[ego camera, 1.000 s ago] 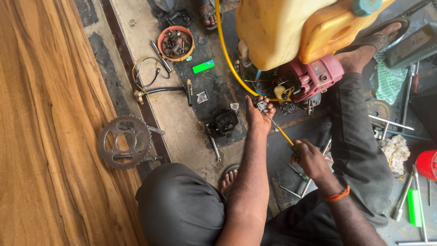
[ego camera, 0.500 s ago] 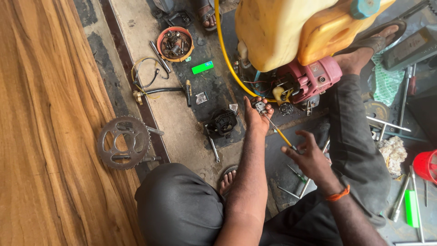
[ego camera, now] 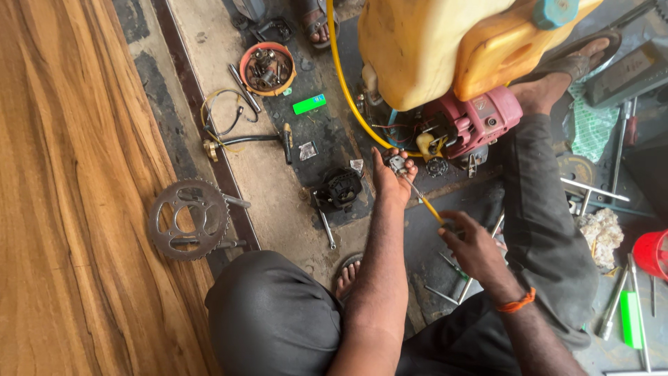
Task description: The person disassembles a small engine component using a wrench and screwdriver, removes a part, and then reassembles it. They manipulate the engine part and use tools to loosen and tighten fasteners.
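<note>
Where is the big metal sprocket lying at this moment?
In the head view the sprocket lies flat at the left, on the edge of the wooden boards, left of the person's knee and away from both hands.

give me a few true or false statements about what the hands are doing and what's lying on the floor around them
1. The left hand pinches a small metal part beside the pink engine. True.
2. The right hand holds a hammer. False: it grips a yellow-handled screwdriver.
3. A toothed sprocket lies near the wooden board. True.
4. The tank above the engine is blue. False: it is yellow.
5. The round orange bowl is empty. False: it holds small metal parts.
</note>
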